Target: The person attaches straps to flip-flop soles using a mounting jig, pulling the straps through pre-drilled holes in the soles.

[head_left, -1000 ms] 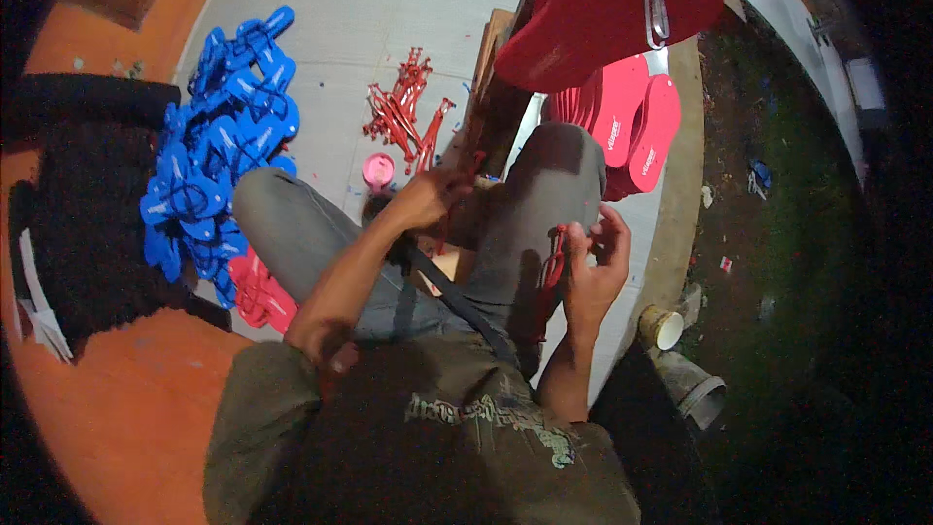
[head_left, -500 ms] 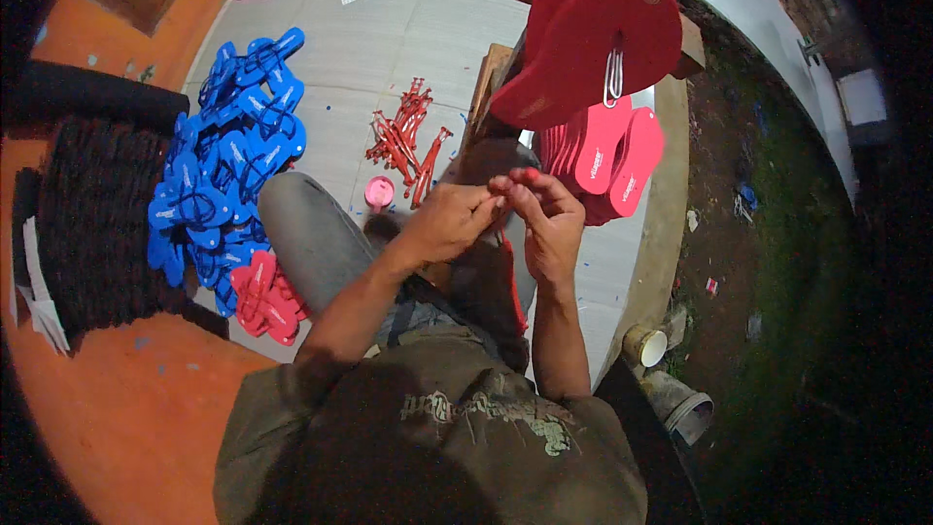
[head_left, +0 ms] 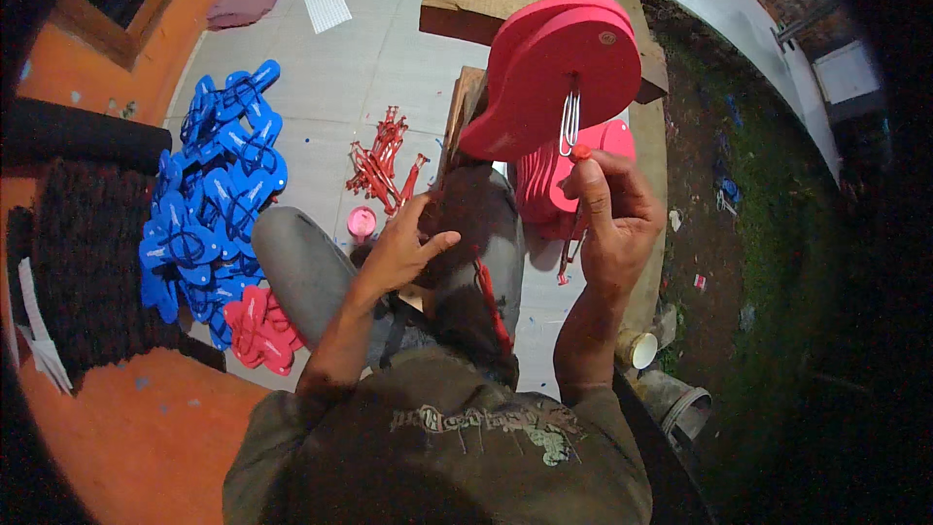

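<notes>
My right hand (head_left: 620,224) is closed on a red flip-flop strap (head_left: 565,267); its red tip shows between thumb and finger, while the rest dangles below. That tip is at the lower end of a metal wire hook (head_left: 570,117), which sticks out of a red flip-flop sole (head_left: 530,102). The sole lies against another one on a wooden stand. Fingers apart, my left hand (head_left: 403,245) hovers by my thigh with nothing visible in it. Close to it lie a pile of red straps (head_left: 381,167) and a small pink cup (head_left: 362,225).
Behind my right hand is a stack of pink soles (head_left: 536,185). To the left lie a heap of blue flip-flops (head_left: 219,180) and several pink flip-flops (head_left: 262,331). A wooden beam (head_left: 476,5) is at the far side; a white bucket (head_left: 638,349) is at right.
My hands, together before, have separated. The right moved right and up to the wire hook with the strap; the left moved left and opened. The view has shifted slightly.
</notes>
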